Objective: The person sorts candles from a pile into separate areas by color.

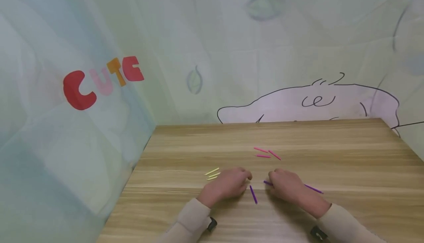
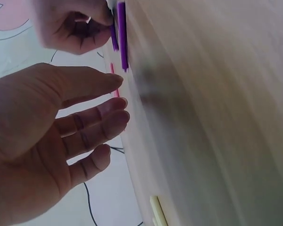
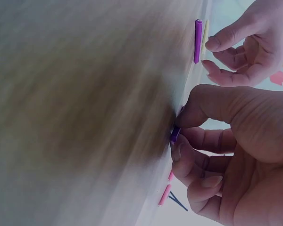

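In the head view my right hand [image 1: 286, 186] leans over the table, its thumb and fingers pinching a thin purple stick [image 1: 268, 183] low against the wood. The right wrist view shows the end of that purple stick [image 3: 175, 135] between thumb and fingertips. My left hand [image 1: 228, 182] hovers just left of a second purple stick [image 1: 253, 194]. Its fingers are parted and loosely bent, with nothing between them in the left wrist view [image 2: 80, 117]. To the right of my right hand lies another purple stick [image 1: 313, 188], partly hidden by it.
Three pink sticks [image 1: 263, 156] lie farther back on the wooden table [image 1: 185, 140]. Beside my left hand are three pale yellow sticks [image 1: 212, 171], partly covered by it. Printed cloth walls [image 1: 198, 33] border the table at the back and left.
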Tool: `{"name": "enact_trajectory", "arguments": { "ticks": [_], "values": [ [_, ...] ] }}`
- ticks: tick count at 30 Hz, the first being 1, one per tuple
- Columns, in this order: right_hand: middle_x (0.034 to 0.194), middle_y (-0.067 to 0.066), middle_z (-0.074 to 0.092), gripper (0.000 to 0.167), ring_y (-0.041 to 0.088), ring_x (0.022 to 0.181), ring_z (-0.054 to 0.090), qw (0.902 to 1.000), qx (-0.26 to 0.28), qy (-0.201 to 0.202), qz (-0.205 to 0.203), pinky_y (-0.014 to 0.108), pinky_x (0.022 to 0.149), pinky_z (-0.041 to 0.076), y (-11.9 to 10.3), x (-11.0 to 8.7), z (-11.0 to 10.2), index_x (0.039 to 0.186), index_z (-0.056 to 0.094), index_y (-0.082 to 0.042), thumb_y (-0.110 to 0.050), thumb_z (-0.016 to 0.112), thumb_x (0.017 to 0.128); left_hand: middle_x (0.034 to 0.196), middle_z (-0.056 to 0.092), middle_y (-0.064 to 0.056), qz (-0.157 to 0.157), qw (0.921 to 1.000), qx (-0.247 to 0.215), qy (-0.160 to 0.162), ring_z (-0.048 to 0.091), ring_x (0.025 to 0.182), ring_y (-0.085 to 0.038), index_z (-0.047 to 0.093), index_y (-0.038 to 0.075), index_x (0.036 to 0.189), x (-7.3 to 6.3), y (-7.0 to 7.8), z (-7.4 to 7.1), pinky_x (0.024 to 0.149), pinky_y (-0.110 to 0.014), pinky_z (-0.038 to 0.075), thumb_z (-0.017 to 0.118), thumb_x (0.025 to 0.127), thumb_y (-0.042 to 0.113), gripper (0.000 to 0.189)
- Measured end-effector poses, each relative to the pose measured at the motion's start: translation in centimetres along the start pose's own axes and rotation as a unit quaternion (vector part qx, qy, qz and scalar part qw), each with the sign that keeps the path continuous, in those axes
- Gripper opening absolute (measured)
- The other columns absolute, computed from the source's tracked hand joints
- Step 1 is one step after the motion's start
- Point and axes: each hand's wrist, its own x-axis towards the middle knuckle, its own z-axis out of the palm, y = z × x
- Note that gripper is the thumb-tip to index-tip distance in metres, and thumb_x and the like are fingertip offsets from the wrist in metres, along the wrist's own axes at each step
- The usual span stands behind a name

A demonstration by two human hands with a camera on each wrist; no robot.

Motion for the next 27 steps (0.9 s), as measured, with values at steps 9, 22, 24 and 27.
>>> {"name": "enact_trajectory", "arguments": {
  "ticks": [9, 22, 24, 27],
  "values": [
    [0.075, 0.007, 0.06, 0.021, 0.02, 0.065, 0.054, 0.9999, -0.005, 0.002, -0.009, 0.041, 0.057, 0.053, 0.0, -0.2, 0.0, 0.079, 0.062, -0.006, -0.008, 0.083, 0.082, 0.105, 0.069, 0.005, 0.023, 0.9995, 0.017, -0.016, 0.06, 0.081, -0.004, 0.076, 0.022, 0.118, 0.7, 1.3, 0.4, 0.066, -0.016, 0.048, 0.073, 0.097, 0.019, 0.021],
    [0.075, 0.007, 0.061, 0.023, 0.02, 0.065, 0.056, 0.9998, -0.006, 0.011, -0.012, 0.041, 0.056, 0.053, 0.1, -0.1, 0.4, 0.078, 0.061, -0.008, -0.01, 0.083, 0.083, 0.107, 0.069, 0.005, 0.024, 0.9994, 0.004, -0.022, 0.062, 0.084, -0.005, 0.079, 0.024, 0.117, 1.8, 1.9, 0.8, 0.07, -0.017, 0.05, 0.07, 0.096, 0.014, 0.024],
    [0.075, 0.007, 0.06, 0.023, 0.02, 0.065, 0.056, 0.9998, -0.007, 0.013, -0.011, 0.041, 0.056, 0.052, 0.1, -0.1, 0.4, 0.078, 0.061, -0.008, -0.011, 0.083, 0.083, 0.109, 0.069, 0.005, 0.029, 0.9993, 0.0, -0.024, 0.063, 0.087, -0.005, 0.079, 0.025, 0.117, 1.9, 2.0, 0.8, 0.071, -0.017, 0.05, 0.071, 0.097, 0.015, 0.024],
    [0.075, 0.008, 0.06, 0.021, 0.022, 0.065, 0.055, 0.9999, -0.007, 0.012, -0.006, 0.042, 0.057, 0.053, 0.2, -0.2, 0.5, 0.078, 0.062, -0.007, -0.01, 0.082, 0.083, 0.109, 0.069, 0.005, 0.039, 0.9989, 0.008, -0.026, 0.064, 0.088, -0.004, 0.08, 0.027, 0.115, 1.8, 2.3, 0.9, 0.07, -0.017, 0.05, 0.073, 0.097, 0.018, 0.022]
  ]
}}
